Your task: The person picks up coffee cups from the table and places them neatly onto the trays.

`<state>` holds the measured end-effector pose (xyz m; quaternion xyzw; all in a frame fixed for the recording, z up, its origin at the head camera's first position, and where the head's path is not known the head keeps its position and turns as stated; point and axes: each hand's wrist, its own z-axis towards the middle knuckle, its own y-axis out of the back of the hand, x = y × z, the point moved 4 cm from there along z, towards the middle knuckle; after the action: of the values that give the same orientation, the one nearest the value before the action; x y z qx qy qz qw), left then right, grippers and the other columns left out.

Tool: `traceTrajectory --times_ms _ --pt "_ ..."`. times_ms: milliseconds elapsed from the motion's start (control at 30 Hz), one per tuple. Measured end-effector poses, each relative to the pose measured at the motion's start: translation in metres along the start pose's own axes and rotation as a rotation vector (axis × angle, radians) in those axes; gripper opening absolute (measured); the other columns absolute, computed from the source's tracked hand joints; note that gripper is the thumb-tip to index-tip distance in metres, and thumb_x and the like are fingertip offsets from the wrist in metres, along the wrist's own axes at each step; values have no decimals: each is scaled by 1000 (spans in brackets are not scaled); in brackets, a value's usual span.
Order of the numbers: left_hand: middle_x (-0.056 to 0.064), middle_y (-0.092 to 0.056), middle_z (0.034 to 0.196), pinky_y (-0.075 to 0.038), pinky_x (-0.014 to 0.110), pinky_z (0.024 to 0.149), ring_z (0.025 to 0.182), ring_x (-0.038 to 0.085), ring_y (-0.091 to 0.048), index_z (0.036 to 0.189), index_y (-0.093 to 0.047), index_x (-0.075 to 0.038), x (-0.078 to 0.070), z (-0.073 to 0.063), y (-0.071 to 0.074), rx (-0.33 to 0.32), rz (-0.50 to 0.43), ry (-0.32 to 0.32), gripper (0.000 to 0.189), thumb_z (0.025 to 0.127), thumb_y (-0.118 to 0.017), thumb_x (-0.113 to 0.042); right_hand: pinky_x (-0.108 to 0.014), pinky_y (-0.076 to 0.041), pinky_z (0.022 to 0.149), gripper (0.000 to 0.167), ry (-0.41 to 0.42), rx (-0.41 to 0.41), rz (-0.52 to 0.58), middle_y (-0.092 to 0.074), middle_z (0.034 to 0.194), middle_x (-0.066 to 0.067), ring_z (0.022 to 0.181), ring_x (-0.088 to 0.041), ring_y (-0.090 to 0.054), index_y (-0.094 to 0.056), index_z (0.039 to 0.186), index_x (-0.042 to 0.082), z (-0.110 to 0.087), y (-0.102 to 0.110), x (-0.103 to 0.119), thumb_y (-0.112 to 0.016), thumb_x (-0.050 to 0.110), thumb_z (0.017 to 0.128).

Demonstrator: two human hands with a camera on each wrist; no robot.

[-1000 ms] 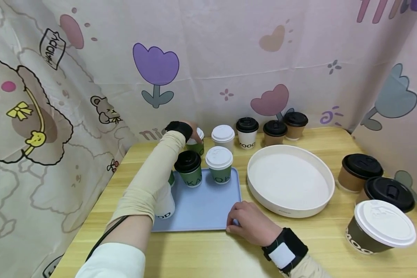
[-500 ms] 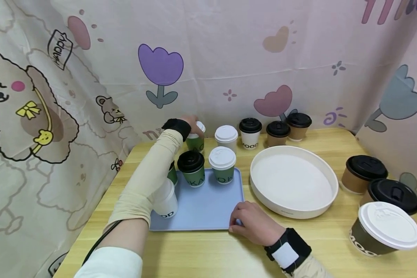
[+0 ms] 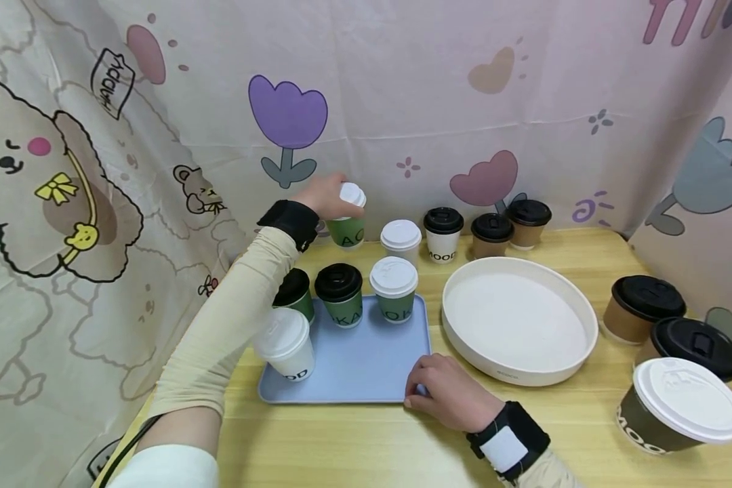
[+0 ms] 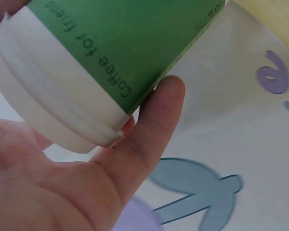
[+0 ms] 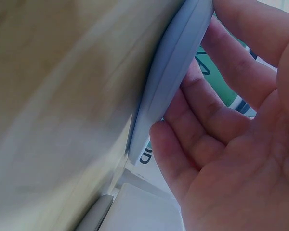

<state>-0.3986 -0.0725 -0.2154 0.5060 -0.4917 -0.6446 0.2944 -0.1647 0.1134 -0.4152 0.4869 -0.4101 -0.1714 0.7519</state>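
Note:
At the back of the table my left hand (image 3: pixel 327 196) grips a green paper coffee cup (image 3: pixel 346 232) with a white lid. The left wrist view shows fingers and thumb around the cup (image 4: pixel 115 43), tilted there. My right hand (image 3: pixel 448 392) holds the front right corner of the light blue tray (image 3: pixel 366 369); in the right wrist view its fingers curl over the tray's rim (image 5: pixel 171 72). On the tray stand a black-lidded green cup (image 3: pixel 339 293), a white-lidded green cup (image 3: pixel 395 288), another black-lidded green cup (image 3: pixel 295 295) partly behind my left sleeve, and a white cup (image 3: pixel 289 346).
A round white tray (image 3: pixel 518 318) lies right of the blue one. Along the back stand a white cup (image 3: pixel 400 238), a black-lidded white cup (image 3: pixel 443 234) and two brown cups (image 3: pixel 491 236). Brown cups (image 3: pixel 640 308) and a wide white-lidded tub (image 3: pixel 677 407) stand at the right.
My left hand has lifted the green cup up off the back of the table. The left forearm has shifted left, uncovering more of the tray's left cups. My right hand stays at the tray corner.

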Motion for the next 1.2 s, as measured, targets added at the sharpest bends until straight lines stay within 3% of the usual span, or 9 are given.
traceTrajectory --times_ms 267,700,967,1200 --pt "19 -46 131 -50 49 89 118 33 -43 147 -44 -16 -16 -39 12 -41 21 -119 71 86 -73 -39 -34 -49 80 7 -19 8 -4 -63 90 12 90 -9 -60 -76 86 24 0 0 -2 -81 24 90" --pt "17 -47 117 -49 43 77 98 31 -53 144 -49 -24 -33 -113 10 -61 33 -242 75 77 -80 -37 -33 -48 80 7 -17 9 -6 -62 89 12 88 -9 -59 -76 85 23 2 -1 -3 -81 24 91" --pt "16 -48 121 -53 40 74 94 30 -58 150 -46 -24 -38 -141 -12 75 96 -249 84 75 -81 -38 -34 -48 80 8 -10 -14 -14 -63 88 12 88 -9 -60 -76 84 23 2 1 -2 -81 24 90" --pt "13 -54 114 -50 37 73 92 26 -56 143 -54 -19 -35 -154 -34 74 187 -321 79 73 -85 -39 -33 -48 80 9 -3 -20 -21 -63 89 12 88 -10 -60 -76 83 24 2 0 -2 -82 24 90"
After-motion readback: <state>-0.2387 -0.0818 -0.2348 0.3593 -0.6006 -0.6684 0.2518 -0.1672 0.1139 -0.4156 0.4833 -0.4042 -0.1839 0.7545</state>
